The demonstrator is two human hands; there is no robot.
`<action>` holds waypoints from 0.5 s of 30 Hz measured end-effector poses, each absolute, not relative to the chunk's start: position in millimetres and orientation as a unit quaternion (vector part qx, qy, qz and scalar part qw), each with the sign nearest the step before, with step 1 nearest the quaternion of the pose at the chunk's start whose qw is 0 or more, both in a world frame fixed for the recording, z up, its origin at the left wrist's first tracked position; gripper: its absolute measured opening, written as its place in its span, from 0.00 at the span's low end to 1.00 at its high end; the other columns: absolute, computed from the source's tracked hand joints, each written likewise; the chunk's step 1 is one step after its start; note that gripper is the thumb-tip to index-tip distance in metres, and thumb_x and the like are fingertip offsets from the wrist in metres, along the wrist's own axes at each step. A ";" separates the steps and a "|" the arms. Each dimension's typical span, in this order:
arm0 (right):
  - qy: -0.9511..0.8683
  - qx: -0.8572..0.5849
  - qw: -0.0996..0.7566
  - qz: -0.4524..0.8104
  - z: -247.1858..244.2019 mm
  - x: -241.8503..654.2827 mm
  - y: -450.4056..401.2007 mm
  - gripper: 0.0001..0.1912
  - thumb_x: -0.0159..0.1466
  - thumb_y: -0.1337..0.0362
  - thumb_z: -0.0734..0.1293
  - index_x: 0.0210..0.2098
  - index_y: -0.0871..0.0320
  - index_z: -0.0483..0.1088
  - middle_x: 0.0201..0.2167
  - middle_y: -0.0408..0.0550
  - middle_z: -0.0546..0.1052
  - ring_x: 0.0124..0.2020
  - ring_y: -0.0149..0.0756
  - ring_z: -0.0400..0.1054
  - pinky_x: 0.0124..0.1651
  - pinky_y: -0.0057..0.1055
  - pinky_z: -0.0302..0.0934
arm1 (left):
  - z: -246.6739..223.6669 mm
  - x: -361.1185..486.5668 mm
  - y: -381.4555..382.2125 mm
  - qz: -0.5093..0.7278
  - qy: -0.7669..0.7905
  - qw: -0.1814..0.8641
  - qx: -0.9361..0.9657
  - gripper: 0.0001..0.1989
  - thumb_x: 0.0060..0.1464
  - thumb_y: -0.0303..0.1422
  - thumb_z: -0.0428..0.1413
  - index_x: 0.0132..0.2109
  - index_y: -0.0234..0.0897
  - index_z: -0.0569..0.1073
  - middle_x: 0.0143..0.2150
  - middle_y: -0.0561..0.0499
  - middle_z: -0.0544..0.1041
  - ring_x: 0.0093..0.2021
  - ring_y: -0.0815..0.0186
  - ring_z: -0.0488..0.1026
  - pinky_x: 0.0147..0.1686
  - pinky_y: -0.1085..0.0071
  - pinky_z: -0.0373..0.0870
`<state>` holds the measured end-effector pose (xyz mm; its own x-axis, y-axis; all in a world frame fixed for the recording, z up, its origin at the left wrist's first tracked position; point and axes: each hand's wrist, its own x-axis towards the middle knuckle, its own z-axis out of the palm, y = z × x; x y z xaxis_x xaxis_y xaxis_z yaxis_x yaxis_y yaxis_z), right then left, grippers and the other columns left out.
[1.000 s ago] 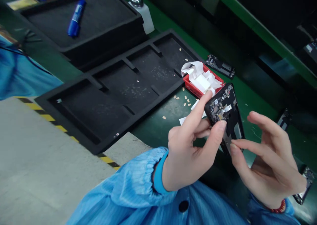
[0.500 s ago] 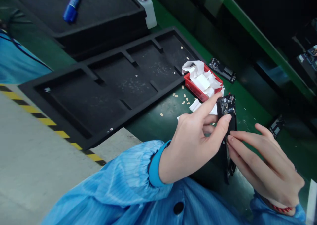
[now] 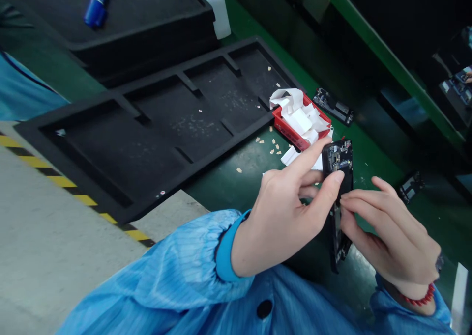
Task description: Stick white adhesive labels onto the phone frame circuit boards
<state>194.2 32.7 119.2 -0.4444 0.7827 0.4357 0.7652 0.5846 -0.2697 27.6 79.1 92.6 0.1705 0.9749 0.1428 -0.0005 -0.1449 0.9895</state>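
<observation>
Green tabletop point(image 3: 228, 192) carries the lot. Long black tray point(image 3: 162, 119) to the left, shallow compartments, a few bits lying in it; black block point(image 3: 147, 11) beyond it. Left hand point(image 3: 283, 217) is gripping the upper part of the phone frame point(image 3: 337, 160), thumb on the open side, index finger at the top edge. Right hand point(image 3: 394, 237) has its fingers bunched, tips at the frame's side near mid-length; can't tell if they pinch anything. Phone frame is up off the tabletop, between the hands, tilted steeply and seen narrow, parts showing at both ends. My read: left takes the hold, right does fine contact, and that slant plus the fingers hides the middle. Red box point(image 3: 289, 132) sits just past the left fingers, full of white paper point(image 3: 300, 121). Two phone boards point(image 3: 334, 106) point(image 3: 411, 186) lie further right. Blue marker point(image 3: 99, 3) on the block. Smallest: tan scraps point(image 3: 239, 170) between tray and box.
</observation>
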 end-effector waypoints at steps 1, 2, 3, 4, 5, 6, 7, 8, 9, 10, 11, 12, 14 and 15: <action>-0.845 -0.460 0.272 0.018 119.4 194.1 33.5 0.08 0.59 0.80 0.72 0.37 0.69 0.73 0.34 0.52 0.79 0.36 0.28 0.73 0.62 0.38 0.67 | 93.2 27.3 79.1 0.488 0.422 0.506 0.572 0.24 0.62 0.30 0.57 0.62 0.21 0.71 0.22 0.54 0.74 0.20 0.75 0.68 0.23 0.82 0.70; -0.840 -0.465 0.278 0.025 119.9 194.0 34.0 0.07 0.60 0.81 0.71 0.36 0.68 0.72 0.34 0.51 0.79 0.36 0.27 0.73 0.61 0.38 0.67 | 93.8 27.1 79.2 0.488 0.422 0.514 0.564 0.24 0.62 0.30 0.57 0.63 0.22 0.71 0.22 0.54 0.73 0.21 0.74 0.68 0.23 0.82 0.71; -0.836 -0.468 0.283 0.035 120.5 193.9 34.2 0.07 0.60 0.80 0.71 0.37 0.67 0.72 0.34 0.51 0.79 0.36 0.28 0.73 0.61 0.38 0.67 | 94.5 26.9 79.2 0.487 0.422 0.522 0.559 0.25 0.62 0.30 0.57 0.63 0.23 0.71 0.22 0.54 0.73 0.22 0.74 0.68 0.23 0.82 0.71; -0.832 -0.472 0.288 0.042 121.1 193.8 34.2 0.07 0.61 0.79 0.71 0.37 0.66 0.73 0.35 0.51 0.79 0.37 0.29 0.73 0.60 0.40 0.67 | 95.0 26.8 79.3 0.485 0.422 0.527 0.555 0.25 0.62 0.31 0.57 0.63 0.23 0.71 0.22 0.54 0.72 0.22 0.73 0.68 0.24 0.81 0.71; -0.830 -0.474 0.289 0.044 121.7 193.7 34.0 0.07 0.61 0.78 0.71 0.38 0.65 0.73 0.36 0.51 0.79 0.38 0.30 0.73 0.60 0.42 0.67 | 95.6 26.7 79.3 0.483 0.422 0.531 0.553 0.25 0.63 0.31 0.57 0.63 0.24 0.71 0.22 0.54 0.72 0.22 0.73 0.68 0.24 0.81 0.72; -0.829 -0.477 0.290 0.040 122.1 193.8 33.8 0.08 0.61 0.77 0.71 0.39 0.63 0.74 0.38 0.52 0.80 0.39 0.32 0.74 0.60 0.45 0.66 | 96.0 26.6 79.2 0.482 0.423 0.533 0.553 0.24 0.62 0.31 0.57 0.63 0.24 0.71 0.22 0.54 0.72 0.23 0.73 0.68 0.25 0.81 0.73; -0.829 -0.479 0.286 0.033 122.3 194.0 33.6 0.09 0.61 0.77 0.72 0.40 0.62 0.74 0.40 0.52 0.80 0.41 0.34 0.74 0.61 0.47 0.66 | 96.5 26.5 79.1 0.482 0.423 0.533 0.553 0.24 0.62 0.31 0.57 0.63 0.24 0.71 0.22 0.54 0.72 0.23 0.73 0.68 0.25 0.81 0.73; -0.833 -0.477 0.279 0.024 122.4 194.3 33.6 0.10 0.61 0.76 0.72 0.41 0.61 0.75 0.41 0.52 0.79 0.42 0.35 0.73 0.61 0.48 0.65 | 96.8 26.4 78.9 0.481 0.424 0.534 0.552 0.24 0.62 0.31 0.57 0.63 0.23 0.71 0.22 0.54 0.72 0.23 0.73 0.68 0.25 0.81 0.73; -0.839 -0.473 0.269 0.018 122.2 194.9 33.9 0.11 0.61 0.76 0.72 0.42 0.61 0.75 0.42 0.53 0.79 0.42 0.36 0.73 0.61 0.50 0.64 | 97.1 26.3 78.7 0.479 0.426 0.535 0.550 0.24 0.62 0.31 0.57 0.63 0.23 0.71 0.23 0.54 0.72 0.23 0.73 0.68 0.25 0.81 0.74; -0.847 -0.465 0.259 0.017 121.8 195.6 34.4 0.11 0.61 0.77 0.72 0.42 0.60 0.75 0.43 0.53 0.79 0.42 0.36 0.73 0.62 0.50 0.63 | 97.2 26.2 78.5 0.478 0.428 0.537 0.548 0.24 0.62 0.31 0.57 0.63 0.23 0.72 0.23 0.53 0.73 0.23 0.73 0.68 0.25 0.81 0.74; -0.854 -0.456 0.250 0.019 121.2 196.4 35.2 0.11 0.61 0.77 0.72 0.42 0.61 0.75 0.43 0.53 0.79 0.42 0.36 0.73 0.62 0.50 0.62 | 97.3 26.2 78.4 0.474 0.431 0.539 0.546 0.24 0.62 0.31 0.57 0.63 0.24 0.72 0.24 0.53 0.73 0.23 0.73 0.68 0.25 0.81 0.74; -0.860 -0.447 0.245 0.022 120.4 197.0 36.1 0.09 0.61 0.77 0.72 0.41 0.62 0.75 0.42 0.53 0.79 0.41 0.36 0.73 0.63 0.50 0.61 | 97.2 26.2 78.3 0.471 0.434 0.542 0.544 0.24 0.62 0.31 0.57 0.63 0.24 0.72 0.24 0.53 0.73 0.23 0.73 0.68 0.25 0.81 0.74; -0.868 -0.433 0.242 0.028 118.1 197.6 38.1 0.08 0.62 0.76 0.71 0.40 0.63 0.73 0.42 0.53 0.79 0.42 0.36 0.73 0.65 0.49 0.59 | 96.5 26.4 78.3 0.464 0.437 0.548 0.542 0.24 0.62 0.32 0.57 0.63 0.26 0.72 0.24 0.53 0.74 0.23 0.73 0.69 0.27 0.81 0.75; -0.869 -0.430 0.243 0.029 116.7 197.5 39.0 0.08 0.62 0.77 0.71 0.40 0.63 0.72 0.42 0.53 0.79 0.43 0.35 0.73 0.66 0.49 0.59 | 96.0 26.6 78.4 0.463 0.439 0.550 0.540 0.24 0.62 0.32 0.57 0.63 0.27 0.72 0.24 0.53 0.74 0.24 0.73 0.69 0.27 0.80 0.75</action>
